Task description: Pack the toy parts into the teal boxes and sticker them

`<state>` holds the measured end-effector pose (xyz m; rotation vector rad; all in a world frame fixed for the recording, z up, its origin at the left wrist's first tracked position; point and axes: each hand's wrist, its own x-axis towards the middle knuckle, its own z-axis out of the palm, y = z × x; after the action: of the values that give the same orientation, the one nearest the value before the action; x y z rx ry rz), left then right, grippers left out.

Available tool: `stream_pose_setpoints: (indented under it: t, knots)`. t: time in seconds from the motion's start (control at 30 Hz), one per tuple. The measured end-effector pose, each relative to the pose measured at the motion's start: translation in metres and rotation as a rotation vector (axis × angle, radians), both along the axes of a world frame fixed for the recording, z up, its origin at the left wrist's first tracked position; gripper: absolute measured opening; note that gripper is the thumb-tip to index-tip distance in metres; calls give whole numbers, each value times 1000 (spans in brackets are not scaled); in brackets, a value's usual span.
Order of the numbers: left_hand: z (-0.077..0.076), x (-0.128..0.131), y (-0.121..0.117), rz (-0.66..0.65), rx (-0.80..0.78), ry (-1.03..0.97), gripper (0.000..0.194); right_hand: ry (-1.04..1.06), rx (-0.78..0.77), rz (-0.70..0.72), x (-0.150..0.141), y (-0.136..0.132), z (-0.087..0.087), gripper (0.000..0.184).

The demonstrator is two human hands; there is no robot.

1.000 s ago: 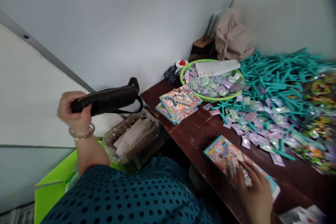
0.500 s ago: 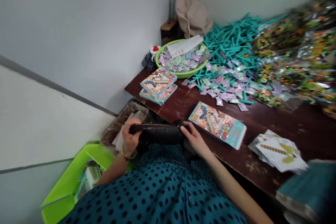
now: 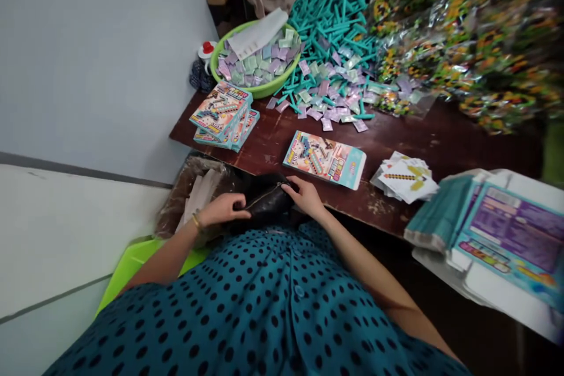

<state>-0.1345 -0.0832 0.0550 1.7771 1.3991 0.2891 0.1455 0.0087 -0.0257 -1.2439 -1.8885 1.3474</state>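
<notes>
A black zippered bag is in front of my waist, just below the table edge, its gold-toned zipper running along the top. My right hand pinches the bag's right end by the zipper. My left hand, with a yellow bracelet on the wrist, has its fingers curled at the bag's left end; part of the bag is hidden against my dark clothing. A colourful flat box with a light-blue flap lies on the table beyond my right hand.
On the dark red table are stacked boxes, a green basin of small sachets, teal sticks, bagged parts, printed cards and flattened cartons. A lined carton and a lime-green bin stand at left.
The bag has tilted, its left end lower, and its zipper faces up more. My left hand has shifted lower on it. The view has swung right, bringing the flattened cartons into sight.
</notes>
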Motion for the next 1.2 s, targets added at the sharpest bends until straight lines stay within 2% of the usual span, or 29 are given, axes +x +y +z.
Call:
stream_pose_setpoints:
  t: [0.1,0.17,0.23,0.3,0.37,0.43,0.5,0.57,0.7,0.77,0.87,1.0,1.1,1.2]
  knots:
    - [-11,42,26,126,208,135,23,9,0,15,-10,2,2,38]
    - [-21,64,42,144,201,133,23,43,-18,17,-13,0,4,38]
    - [-32,75,54,190,93,30,19,100,-44,2,-14,-4,4,36]
    - [-42,77,61,268,-100,-177,19,142,-17,-49,-11,-9,3,29]
    - [-51,76,64,341,-294,-372,25,168,31,-126,-9,-14,1,22]
    - [-55,77,65,361,-375,-468,33,184,27,-218,-9,-19,-1,21]
    - [-56,80,64,330,-332,-460,36,201,-26,-292,-11,-21,-3,24]
    - [-53,84,61,290,-222,-385,29,224,-97,-338,-13,-20,-3,29]
    - [-39,87,57,157,56,-237,18,290,-251,-391,-14,-11,1,35]
    - [-31,85,58,45,144,-187,19,303,-259,-380,-14,-7,5,37]
    - [-22,79,63,-91,133,-147,19,306,-229,-345,-12,-7,11,35]
    - [-26,69,67,-74,-41,-310,16,332,-279,-344,-13,-12,19,36]
    - [-28,66,66,-170,45,-301,13,350,-310,-349,-14,-14,21,37]
    - [-22,67,66,-384,170,-43,17,353,-304,-366,-15,-13,19,37]
